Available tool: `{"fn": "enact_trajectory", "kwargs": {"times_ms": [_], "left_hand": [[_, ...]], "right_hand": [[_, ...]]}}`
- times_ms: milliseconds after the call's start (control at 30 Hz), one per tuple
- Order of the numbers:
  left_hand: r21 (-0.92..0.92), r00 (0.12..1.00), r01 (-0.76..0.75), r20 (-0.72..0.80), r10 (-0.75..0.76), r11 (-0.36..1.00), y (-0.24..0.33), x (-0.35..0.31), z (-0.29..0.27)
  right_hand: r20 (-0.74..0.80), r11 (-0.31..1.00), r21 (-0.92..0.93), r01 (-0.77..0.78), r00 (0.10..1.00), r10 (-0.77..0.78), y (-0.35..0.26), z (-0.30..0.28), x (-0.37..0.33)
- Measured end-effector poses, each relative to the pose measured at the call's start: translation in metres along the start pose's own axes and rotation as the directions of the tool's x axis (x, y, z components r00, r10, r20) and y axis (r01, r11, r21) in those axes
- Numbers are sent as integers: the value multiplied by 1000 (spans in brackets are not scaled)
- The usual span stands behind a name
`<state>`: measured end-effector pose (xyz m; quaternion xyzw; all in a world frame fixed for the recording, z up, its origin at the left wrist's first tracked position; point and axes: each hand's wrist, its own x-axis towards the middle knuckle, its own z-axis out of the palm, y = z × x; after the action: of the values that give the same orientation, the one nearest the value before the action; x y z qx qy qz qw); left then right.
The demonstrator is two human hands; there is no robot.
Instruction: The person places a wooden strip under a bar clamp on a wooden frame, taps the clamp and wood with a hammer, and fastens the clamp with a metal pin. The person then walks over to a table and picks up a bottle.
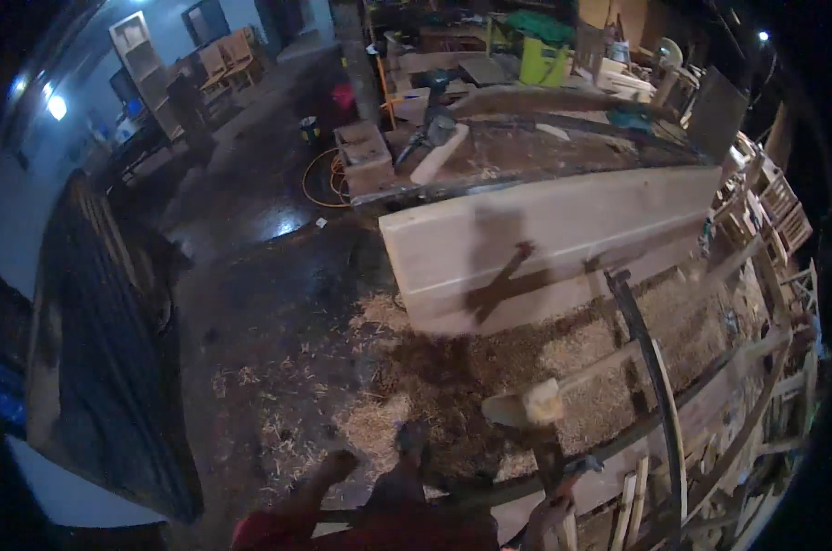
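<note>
My left hand (pixel 341 466) is low in the view, its fingers curled in and nothing visible in them. It hangs over dark floor and wood shavings, apart from the planks. My right hand (pixel 560 499), farther right, is closed round a small hand tool (pixel 585 466) with a grey end and a reddish part; its kind is too blurred to tell. Ahead, a wide pale plank (pixel 554 239) stands on edge against the workbench, with a dark shadow across it. Near my right hand, a narrow beam ends in a pale wooden block (pixel 543 402).
Behind the plank, a workbench (pixel 526 156) carries a power tool (pixel 434 133) and a short board. A long dark bar (pixel 650 358) rises at the right, beside stacked chair frames (pixel 783 216). A dark-draped panel (pixel 108 367) stands left. An orange cable (pixel 324 179) lies coiled; shavings (pixel 379 422) cover the floor.
</note>
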<state>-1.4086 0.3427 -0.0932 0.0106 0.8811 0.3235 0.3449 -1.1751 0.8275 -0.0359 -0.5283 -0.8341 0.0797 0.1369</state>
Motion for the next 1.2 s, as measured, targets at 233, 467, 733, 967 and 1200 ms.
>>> {"fn": "enact_trajectory", "kwargs": {"times_ms": [233,467,733,967,1200], "left_hand": [[-9,911,413,-2,-413,911,-86,-19,-141],[2,956,179,235,-174,984,55,163,-140],[159,865,-291,466,188,943,279,376,-136],[456,748,-600,611,259,657,516,462,-94],[-79,68,-959,868,491,272,712,473,60]], "right_hand": [[-76,828,485,-282,929,361,-30,41,30],[-333,843,-86,-531,813,478,-19,63,42],[-350,704,-249,-666,739,575,-65,12,45],[-220,562,16,-827,545,809,-103,-19,81],[-166,434,292,-852,401,901,-110,-14,96]]}}
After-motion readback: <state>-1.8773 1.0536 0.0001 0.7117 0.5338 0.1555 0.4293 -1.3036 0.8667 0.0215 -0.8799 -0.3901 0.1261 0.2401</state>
